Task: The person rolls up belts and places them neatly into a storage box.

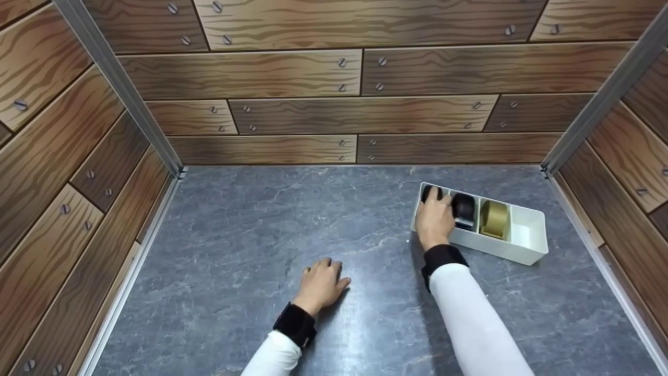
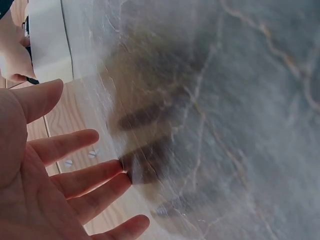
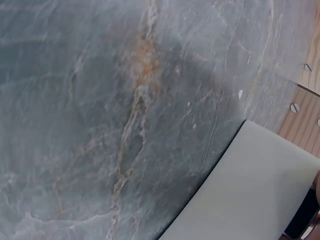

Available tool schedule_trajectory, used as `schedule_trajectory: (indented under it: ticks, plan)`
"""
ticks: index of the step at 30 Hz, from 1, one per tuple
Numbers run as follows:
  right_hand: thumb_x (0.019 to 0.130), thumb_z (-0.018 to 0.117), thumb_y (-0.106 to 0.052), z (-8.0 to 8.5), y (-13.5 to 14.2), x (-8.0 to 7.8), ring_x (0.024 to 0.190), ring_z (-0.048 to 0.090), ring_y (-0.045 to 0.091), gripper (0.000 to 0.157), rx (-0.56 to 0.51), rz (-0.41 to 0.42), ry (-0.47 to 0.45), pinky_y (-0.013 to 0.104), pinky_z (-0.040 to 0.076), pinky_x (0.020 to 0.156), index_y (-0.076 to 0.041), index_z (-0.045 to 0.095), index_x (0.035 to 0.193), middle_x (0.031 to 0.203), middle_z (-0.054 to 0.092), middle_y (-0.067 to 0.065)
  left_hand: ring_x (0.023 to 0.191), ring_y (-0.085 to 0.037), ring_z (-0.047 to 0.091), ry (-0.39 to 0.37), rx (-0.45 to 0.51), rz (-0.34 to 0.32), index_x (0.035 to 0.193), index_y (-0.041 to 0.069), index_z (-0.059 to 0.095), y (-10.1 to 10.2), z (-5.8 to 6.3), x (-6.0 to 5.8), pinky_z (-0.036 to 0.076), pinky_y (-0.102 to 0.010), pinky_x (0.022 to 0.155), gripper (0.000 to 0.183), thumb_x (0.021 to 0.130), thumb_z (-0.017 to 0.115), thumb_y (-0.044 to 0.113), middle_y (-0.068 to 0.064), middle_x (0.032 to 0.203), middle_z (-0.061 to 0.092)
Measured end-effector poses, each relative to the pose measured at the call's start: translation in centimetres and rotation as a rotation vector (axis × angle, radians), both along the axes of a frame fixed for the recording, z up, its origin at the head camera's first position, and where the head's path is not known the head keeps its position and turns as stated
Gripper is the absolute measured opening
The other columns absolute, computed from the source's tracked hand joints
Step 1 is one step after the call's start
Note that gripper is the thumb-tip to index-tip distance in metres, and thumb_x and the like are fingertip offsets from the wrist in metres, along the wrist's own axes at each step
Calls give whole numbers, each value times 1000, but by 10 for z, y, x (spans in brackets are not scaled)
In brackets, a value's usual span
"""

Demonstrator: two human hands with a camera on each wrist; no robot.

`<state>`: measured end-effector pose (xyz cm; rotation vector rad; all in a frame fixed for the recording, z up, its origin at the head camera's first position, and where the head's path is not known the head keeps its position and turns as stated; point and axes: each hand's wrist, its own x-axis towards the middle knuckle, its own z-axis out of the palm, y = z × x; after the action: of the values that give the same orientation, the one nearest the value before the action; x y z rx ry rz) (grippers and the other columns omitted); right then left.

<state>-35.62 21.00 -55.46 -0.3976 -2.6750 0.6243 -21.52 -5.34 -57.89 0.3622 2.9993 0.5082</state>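
Observation:
In the head view, my right hand (image 1: pixel 436 218) is over the leftmost compartment of a long white divided box (image 1: pixel 493 249). Its fingers pinch a black roll (image 1: pixel 429 193), which they partly cover. At the right wrist view's edge, this black roll (image 3: pixel 301 215) shows between fingertips, just past the box's wall. A dark rolled-up belt (image 1: pixel 463 210) fills the adjoining compartment, and a gold-coloured roll (image 1: pixel 494 218) the one after it. My left hand (image 1: pixel 322 284) rests on the grey surface, its fingers spread and holding nothing; the left wrist view shows fingertips (image 2: pixel 122 167) touching it.
The box's rightmost compartment (image 1: pixel 527 230) shows its bare white bottom. Grey marbled flooring (image 1: pixel 250 235) spreads left of the box. Wood-patterned walls (image 1: pixel 292 115) enclose the back and both sides, with metal strips (image 1: pixel 130 282) along the edges.

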Motion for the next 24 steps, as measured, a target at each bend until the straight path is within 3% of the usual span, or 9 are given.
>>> schedule_trajectory:
  ticks: [11,18,24]
  plan:
    - [95,57,-14,-1,-1,3,90,59,50,42,-25,-59,11,61,50,64,-1,41,131,116,45,33,119,-34,54,7,2,-8,123,10,63,3,-1,1,42,-56,93,44,95,60,44,-16,129,57]
    - [93,61,-17,1,-2,7,102,53,50,51,-35,4,-16,61,50,71,0,40,136,125,39,34,120,-35,53,1,-1,-8,124,10,63,-1,-1,1,42,-56,93,45,95,60,43,-16,130,57]
    - [90,67,-26,11,-8,19,116,45,52,57,49,67,1,62,46,79,-6,46,140,137,35,32,117,-35,55,-4,22,-15,122,9,63,-8,-2,-2,42,-56,93,44,95,60,43,-15,127,59]
